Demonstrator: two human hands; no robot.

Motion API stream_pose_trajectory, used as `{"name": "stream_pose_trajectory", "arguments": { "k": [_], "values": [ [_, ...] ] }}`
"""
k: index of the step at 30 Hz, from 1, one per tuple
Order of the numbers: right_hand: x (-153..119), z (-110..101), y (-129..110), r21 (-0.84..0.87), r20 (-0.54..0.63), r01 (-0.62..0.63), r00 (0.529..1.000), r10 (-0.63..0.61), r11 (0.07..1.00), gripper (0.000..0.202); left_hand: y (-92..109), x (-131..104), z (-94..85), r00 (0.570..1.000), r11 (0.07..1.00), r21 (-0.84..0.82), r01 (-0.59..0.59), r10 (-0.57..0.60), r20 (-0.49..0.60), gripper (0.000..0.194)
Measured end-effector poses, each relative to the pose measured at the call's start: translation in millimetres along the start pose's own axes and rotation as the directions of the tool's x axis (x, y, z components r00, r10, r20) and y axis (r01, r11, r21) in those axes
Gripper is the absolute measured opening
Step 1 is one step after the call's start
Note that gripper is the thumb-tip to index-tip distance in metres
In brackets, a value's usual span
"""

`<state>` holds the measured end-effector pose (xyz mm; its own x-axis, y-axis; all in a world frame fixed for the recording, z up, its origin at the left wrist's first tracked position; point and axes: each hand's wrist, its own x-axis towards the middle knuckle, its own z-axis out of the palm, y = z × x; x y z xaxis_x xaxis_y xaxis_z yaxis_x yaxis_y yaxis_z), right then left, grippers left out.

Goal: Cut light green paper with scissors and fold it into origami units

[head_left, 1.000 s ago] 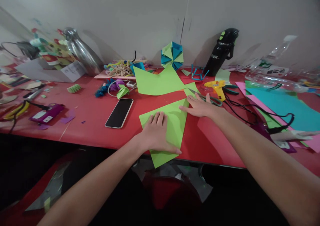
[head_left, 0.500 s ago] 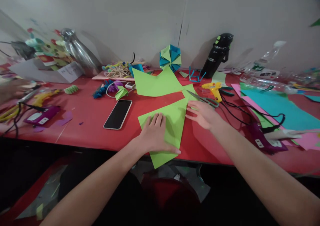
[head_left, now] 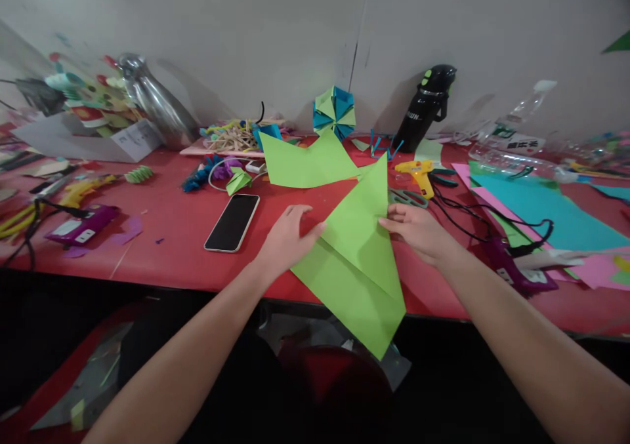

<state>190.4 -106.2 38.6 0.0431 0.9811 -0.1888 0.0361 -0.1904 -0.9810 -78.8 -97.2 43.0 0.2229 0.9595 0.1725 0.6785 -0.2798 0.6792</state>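
A sheet of light green paper with a crease across it is lifted and tilted in front of me, its lower corner past the table's front edge. My right hand pinches its right edge between thumb and fingers. At the left edge of the sheet is my left hand, thumb and fingers apart, the thumb tip close to the paper; whether it touches I cannot tell. Behind lies another green paper piece with an uneven edge. Scissors lie beyond my right hand, their blades hidden by the paper.
Left of my hands lies a phone. Back right are a yellow glue gun, a black flask, a plastic bottle and coloured paper sheets. A folded paper ball stands by the wall. A purple box with cables sits far left.
The green sheet has come up off the table and turned, its right edge now in my right hand. My left hand has lifted from its flat press and moved left.
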Motion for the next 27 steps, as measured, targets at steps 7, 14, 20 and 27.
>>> {"name": "stream_pose_trajectory", "arguments": {
  "k": [7, 14, 20, 27],
  "values": [
    [-21.3, -5.0, -10.4, 0.040, 0.011, 0.015, 1.000, -0.015, 0.999, 0.036, 7.0, 2.8, -11.7, 0.934, 0.892, -0.431, 0.136, 0.030, 0.357, 0.025],
    [-21.9, 0.0, -13.8, 0.045, 0.019, 0.004, 1.000, -0.005, 0.999, 0.041, 6.3, -0.8, -12.0, 0.955, 0.904, -0.414, 0.105, 0.025, 0.296, 0.016],
    [-18.7, -0.3, -12.5, 0.043, -0.049, 0.089, 0.995, -0.087, 0.995, 0.038, 5.1, -0.2, -8.1, 0.930, 0.903, -0.403, 0.146, 0.013, 0.366, 0.014],
    [-18.8, -1.3, -10.1, -0.024, -0.064, 0.100, 0.993, -0.101, 0.995, 0.037, 2.8, 2.0, -6.7, 0.855, 0.930, -0.341, 0.140, 0.060, 0.515, 0.017]
  ]
}}
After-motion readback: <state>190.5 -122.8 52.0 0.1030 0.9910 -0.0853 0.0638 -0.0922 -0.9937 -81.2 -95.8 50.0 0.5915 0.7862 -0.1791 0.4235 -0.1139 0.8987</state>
